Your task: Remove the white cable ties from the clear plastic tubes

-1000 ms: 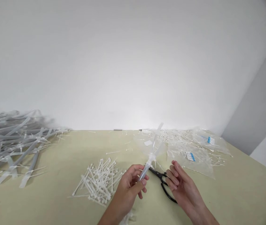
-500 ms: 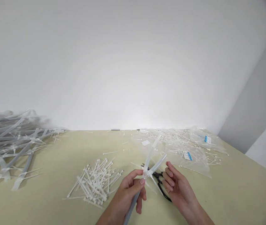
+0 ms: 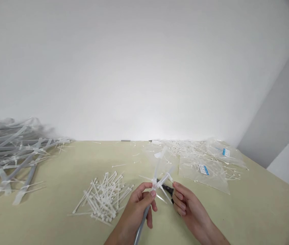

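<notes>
My left hand is closed round a grey tube, thumb pressed just below its forked, translucent end. White cable ties stick out from the fork's joint, and a loose tail slants down to the right. My right hand is closed, its thumb and forefinger pinched at a thin white cable tie round the right branch. Behind the fork and right fingers lie black-handled scissors, partly hidden. Left of my left hand is a loose heap of white cable ties.
Many grey tubes with translucent forked ends are piled at the left. Clear plastic bags with blue-and-white labels and scattered cable ties lie at the back right. A white wall rises behind the yellowish table.
My right hand has moved left and slightly down, its fingertips now at the tie on the right branch. My left hand and the forked tube have shifted slightly left.
</notes>
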The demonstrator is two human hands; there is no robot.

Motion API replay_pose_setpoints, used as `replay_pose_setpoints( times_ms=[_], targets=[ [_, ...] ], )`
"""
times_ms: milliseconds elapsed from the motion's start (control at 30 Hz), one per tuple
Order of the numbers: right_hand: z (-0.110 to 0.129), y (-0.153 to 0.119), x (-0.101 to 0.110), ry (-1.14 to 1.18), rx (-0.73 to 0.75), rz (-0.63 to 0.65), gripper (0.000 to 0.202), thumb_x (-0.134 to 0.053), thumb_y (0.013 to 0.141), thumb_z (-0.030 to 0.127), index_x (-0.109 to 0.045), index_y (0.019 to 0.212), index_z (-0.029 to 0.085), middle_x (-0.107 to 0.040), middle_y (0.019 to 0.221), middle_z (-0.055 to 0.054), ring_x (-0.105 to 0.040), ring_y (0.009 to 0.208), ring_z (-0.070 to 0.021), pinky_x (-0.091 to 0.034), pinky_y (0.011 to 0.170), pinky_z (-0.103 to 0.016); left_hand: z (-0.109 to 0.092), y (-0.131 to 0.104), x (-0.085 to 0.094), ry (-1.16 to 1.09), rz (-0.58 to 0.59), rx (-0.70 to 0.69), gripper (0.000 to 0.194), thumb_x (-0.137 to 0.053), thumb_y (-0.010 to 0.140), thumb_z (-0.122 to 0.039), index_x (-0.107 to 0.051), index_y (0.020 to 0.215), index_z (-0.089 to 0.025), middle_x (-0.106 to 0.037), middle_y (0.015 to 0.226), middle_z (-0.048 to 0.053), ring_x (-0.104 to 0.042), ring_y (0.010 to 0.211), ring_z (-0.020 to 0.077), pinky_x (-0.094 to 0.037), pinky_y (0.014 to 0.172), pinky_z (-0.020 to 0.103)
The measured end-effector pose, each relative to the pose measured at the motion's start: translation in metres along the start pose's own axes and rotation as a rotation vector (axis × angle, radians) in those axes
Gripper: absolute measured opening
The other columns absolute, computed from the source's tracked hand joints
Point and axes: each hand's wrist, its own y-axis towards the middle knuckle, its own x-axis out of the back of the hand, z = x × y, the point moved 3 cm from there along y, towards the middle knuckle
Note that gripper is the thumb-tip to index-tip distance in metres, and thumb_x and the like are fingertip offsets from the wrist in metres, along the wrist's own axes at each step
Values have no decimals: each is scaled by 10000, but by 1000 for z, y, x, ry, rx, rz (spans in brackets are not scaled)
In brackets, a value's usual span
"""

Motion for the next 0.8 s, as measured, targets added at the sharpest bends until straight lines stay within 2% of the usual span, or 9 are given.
replay_pose_setpoints(
  times_ms=[167,333,433,600,800],
  targets=[
    [-6,-1,-2,-259,30,16,317,-694,717,435,-513,702,175,-342,505,92,-181,387,-32,-99,389,-224,0,1,0,-1,-71,-15,384,-618,733,-475,-489,953,-187,-558,576,-53,-412,312,63,-310,326,177],
    [-9,-2,-7,-405,22,2,358,-667,714,500,-521,701,173,-299,470,100,-141,387,-31,-52,409,-235,1,2,1,-59,-56,24,305,-625,710,-423,-497,853,-187,-604,775,-4,-545,458,102,-362,334,180],
    [-9,-3,-8,-434,42,-9,355,-660,721,501,-527,712,171,-281,477,101,-126,410,-37,-57,419,-235,3,5,4,-102,-76,62,256,-624,684,-371,-490,807,-190,-589,689,-22,-483,390,86,-347,322,186],
    [-10,-7,-12,-480,34,8,341,-643,746,493,-534,733,170,-250,462,105,-110,426,-47,-54,426,-242,4,6,7,-143,-102,35,198,-615,647,-305,-486,742,-188,-552,614,-48,-382,321,57,-327,311,197],
    [-10,-7,-14,-431,79,31,319,-643,771,471,-552,755,165,-233,495,100,-104,451,-54,-67,434,-247,1,-1,1,-145,-136,46,279,-627,713,-421,-457,729,-200,-463,483,-82,-319,291,48,-296,328,186]
  ],
)
